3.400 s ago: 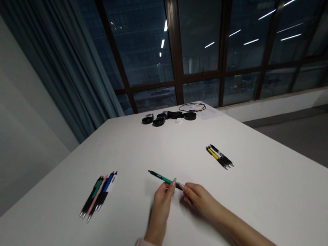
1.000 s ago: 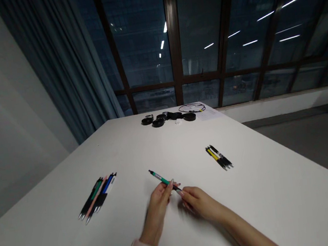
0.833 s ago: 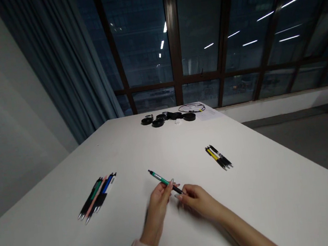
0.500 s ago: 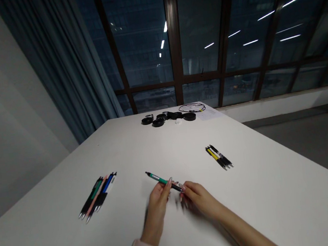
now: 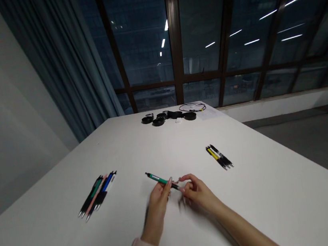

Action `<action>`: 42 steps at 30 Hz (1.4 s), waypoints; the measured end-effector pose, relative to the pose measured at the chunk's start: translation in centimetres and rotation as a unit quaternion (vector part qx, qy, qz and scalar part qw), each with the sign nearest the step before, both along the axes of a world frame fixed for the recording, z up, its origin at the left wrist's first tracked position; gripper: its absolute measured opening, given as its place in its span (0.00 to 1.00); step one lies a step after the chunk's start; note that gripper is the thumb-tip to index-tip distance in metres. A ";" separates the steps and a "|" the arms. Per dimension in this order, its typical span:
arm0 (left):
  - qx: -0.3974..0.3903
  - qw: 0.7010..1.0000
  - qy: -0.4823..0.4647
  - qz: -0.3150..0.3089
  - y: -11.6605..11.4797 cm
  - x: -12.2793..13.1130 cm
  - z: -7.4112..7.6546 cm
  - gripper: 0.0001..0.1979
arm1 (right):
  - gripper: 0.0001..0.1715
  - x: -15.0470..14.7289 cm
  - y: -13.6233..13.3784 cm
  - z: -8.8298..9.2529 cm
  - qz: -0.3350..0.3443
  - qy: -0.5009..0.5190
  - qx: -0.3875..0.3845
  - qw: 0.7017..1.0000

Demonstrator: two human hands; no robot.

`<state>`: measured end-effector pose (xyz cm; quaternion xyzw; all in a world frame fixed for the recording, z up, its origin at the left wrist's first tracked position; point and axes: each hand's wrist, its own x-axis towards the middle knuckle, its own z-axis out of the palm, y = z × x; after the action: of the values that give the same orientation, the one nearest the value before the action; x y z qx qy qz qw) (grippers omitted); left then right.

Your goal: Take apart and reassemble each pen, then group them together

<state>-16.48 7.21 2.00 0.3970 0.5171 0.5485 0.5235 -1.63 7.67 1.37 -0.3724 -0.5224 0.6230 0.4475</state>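
Observation:
My left hand (image 5: pixel 158 202) grips a green and black ballpoint pen (image 5: pixel 157 178) between thumb and fingers, above the white table. The pen slants, its black button end up and to the left, its tip towards my right hand (image 5: pixel 200 195). That hand is closed about the tip with its thumb and lower fingers, while the index finger is raised and bent. The tip itself is mostly covered. On the left lies a group of pens (image 5: pixel 99 194) in green, pink, blue, white and black. A smaller group of yellow, white and black pens (image 5: pixel 219 157) rests on the right.
Black round rolls (image 5: pixel 158 121), a coiled black cable (image 5: pixel 192 107) and a small white piece (image 5: pixel 178 121) lie at the far end of the white table (image 5: pixel 137 146). Behind stand a blue curtain (image 5: pixel 62 63) and dark-framed windows (image 5: pixel 173 37).
My right index finger has lifted and spread away from the pen tip, and the thumb has shifted slightly. My left hand and the pen stay almost where they were.

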 end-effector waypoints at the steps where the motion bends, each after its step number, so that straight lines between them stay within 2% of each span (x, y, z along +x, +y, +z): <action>1: -0.003 1.000 0.005 0.009 0.0 0.0 -0.1 0.29 | 0.33 0.0 0.1 0.0 -0.010 0.010 0.001 1.000; 7: 0.011 0.998 0.050 0.026 0.3 -0.2 -1.3 0.27 | 0.29 -0.1 0.1 0.0 -0.016 0.017 0.002 1.000; 12: 0.001 0.997 0.066 0.028 0.4 -0.2 -1.4 0.28 | 0.28 0.0 0.0 -0.1 -0.023 0.013 0.022 0.999; 17: -0.004 0.999 0.038 -0.029 0.1 0.0 -1.1 0.29 | 0.25 0.0 0.0 -0.2 -0.032 0.012 0.021 0.999; 24: -0.013 0.996 0.037 -0.080 0.0 0.0 -1.0 0.30 | 0.29 0.0 0.3 0.1 -0.047 0.038 0.007 0.998; 28: -0.015 0.997 0.033 -0.071 0.0 0.1 -0.7 0.30 | 0.33 0.1 0.2 0.6 -0.038 0.034 0.009 0.999; 35: 0.004 0.998 0.044 -0.042 -0.3 0.5 0.3 0.28 | 0.38 0.0 0.2 0.7 0.037 0.007 -0.039 0.999; 42: 0.016 0.999 0.036 -0.038 -0.4 0.5 0.2 0.26 | 0.36 0.1 0.2 0.7 -0.006 0.014 -0.021 1.000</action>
<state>-16.03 6.81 2.25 0.4441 0.5113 0.5215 0.5190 -1.55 7.91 2.03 -0.3760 -0.5004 0.6362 0.4510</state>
